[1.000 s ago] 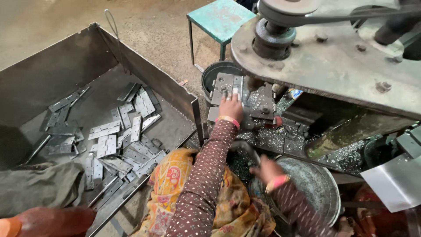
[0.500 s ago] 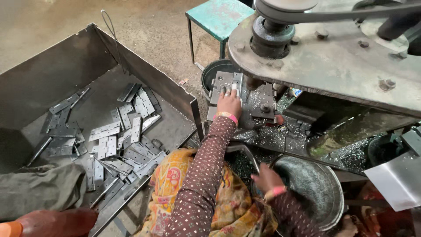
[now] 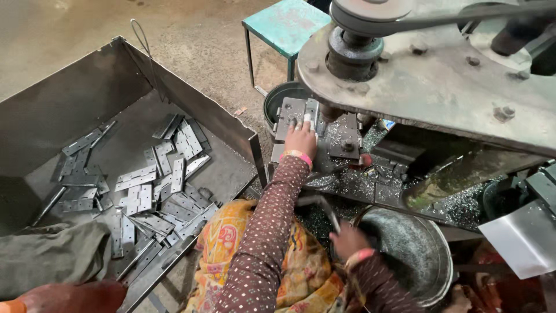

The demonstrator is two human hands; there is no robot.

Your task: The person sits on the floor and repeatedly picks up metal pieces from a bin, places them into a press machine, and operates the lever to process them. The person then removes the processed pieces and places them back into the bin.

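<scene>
A metal tray (image 3: 87,104) of flat hinge plates (image 3: 145,191) sits at far left. The left hand (image 3: 301,139) has stayed pressing a plate (image 3: 292,113) onto the press bed, fingers flat. The right hand (image 3: 347,240), blurred, has dropped toward the steel bowl (image 3: 428,255); its grip is unclear.

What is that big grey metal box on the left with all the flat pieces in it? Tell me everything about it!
The metal bin is a wide, open-topped tray of dull, dark grey sheet metal with sloping walls, sitting on the floor left of the machine. A thin wire loop sticks up from its far rim. Inside lie many flat, silvery hinge-like plates with small holes, scattered and overlapping, mostly toward the near side. A grey-green cloth drapes over its near corner. Neither hand touches it.
</scene>
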